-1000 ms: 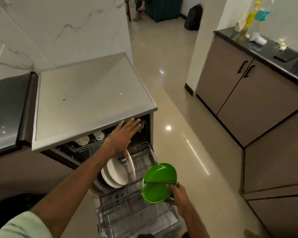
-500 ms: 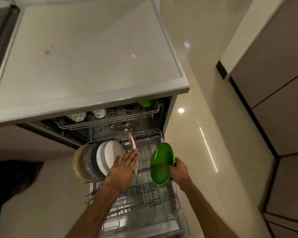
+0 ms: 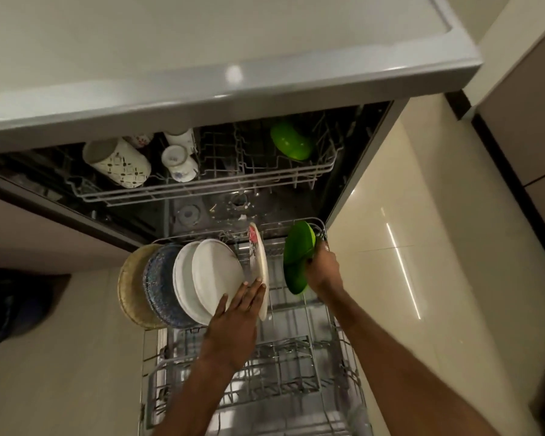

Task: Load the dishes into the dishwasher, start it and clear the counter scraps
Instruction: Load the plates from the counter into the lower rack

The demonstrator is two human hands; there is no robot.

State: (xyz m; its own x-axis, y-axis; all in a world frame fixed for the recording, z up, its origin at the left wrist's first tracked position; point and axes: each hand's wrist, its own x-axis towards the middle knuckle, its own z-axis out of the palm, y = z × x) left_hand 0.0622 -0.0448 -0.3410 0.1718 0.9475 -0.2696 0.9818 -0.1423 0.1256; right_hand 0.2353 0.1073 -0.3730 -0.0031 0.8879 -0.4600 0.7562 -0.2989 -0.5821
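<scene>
Head: green plate (image 3: 296, 256) upright inside right grip (image 3: 323, 273); left grip (image 3: 233, 322) flat against white plate (image 3: 214, 272).

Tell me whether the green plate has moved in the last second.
Yes, the green plate, in the right hand, went toward the far right corner of the lower rack, turning on edge.

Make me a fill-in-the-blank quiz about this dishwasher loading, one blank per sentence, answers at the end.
The plate gripped by the right hand is ____ in colour.
The left hand touches the white plates with fingers held ____, not curled.
The patterned mugs and green bowl sit in the ____ rack.
Missing words: green; straight; upper.
</scene>
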